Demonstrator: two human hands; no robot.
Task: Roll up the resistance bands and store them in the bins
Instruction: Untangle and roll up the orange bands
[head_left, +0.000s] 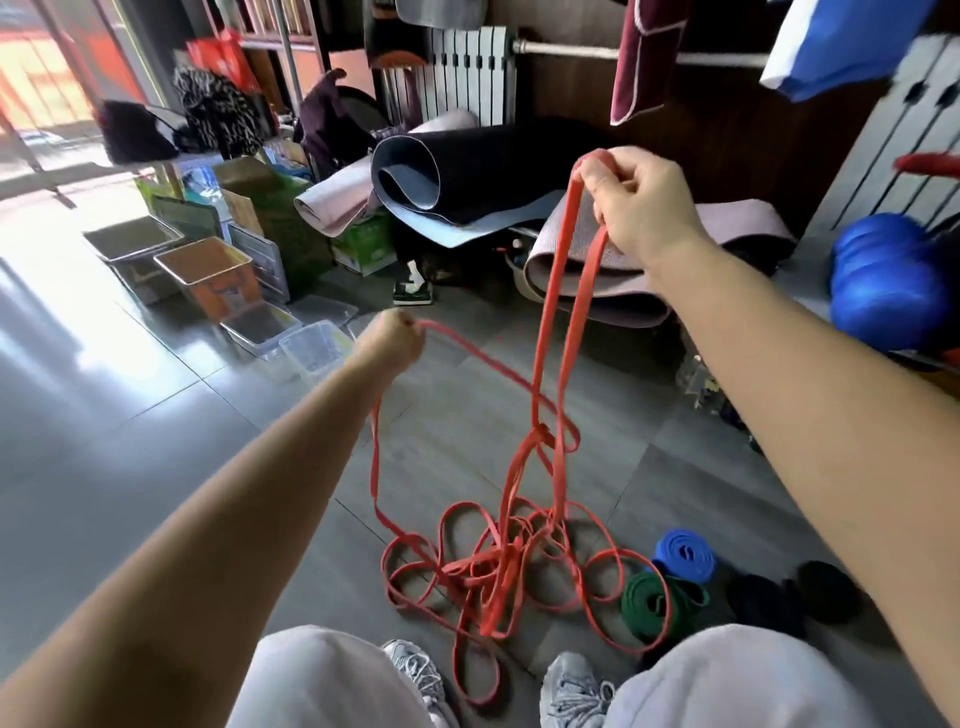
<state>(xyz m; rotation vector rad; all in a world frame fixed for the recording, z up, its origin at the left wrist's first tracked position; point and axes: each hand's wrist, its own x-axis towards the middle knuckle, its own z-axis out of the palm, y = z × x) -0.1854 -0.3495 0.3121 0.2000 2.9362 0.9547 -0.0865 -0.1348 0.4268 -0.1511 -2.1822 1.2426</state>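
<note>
A person seated above a grey tiled floor (156, 467) lifts a tangle of red resistance bands (498, 561) with both bare hands. The right hand (641, 205) is raised high, its fingers (618, 171) closed around the top of a red loop whose two strands hang straight down from the grip; the left hand (389, 343) sits lower and further out, fingers curled shut on another red loop that droops beneath it and sweeps across toward the right hand's strands. The strands knot together midway down — below that, the rest lies in loose coils on the floor, directly under the right hand's fingers and just ahead of the person's grey trainers (574, 691).

Below and to the right of the right hand's fingers, rolled bands rest on the floor beside the red coils: a green roll (660, 605), a blue roll (685, 553) and two black rolls (795, 597).

Beyond the left hand's fingers stands a row of bins — clear plastic bins (311, 345) nearest, an orange bin (218, 275) further off; rolled exercise mats (467, 176) are stacked past the right hand against a radiator (467, 73).
</note>
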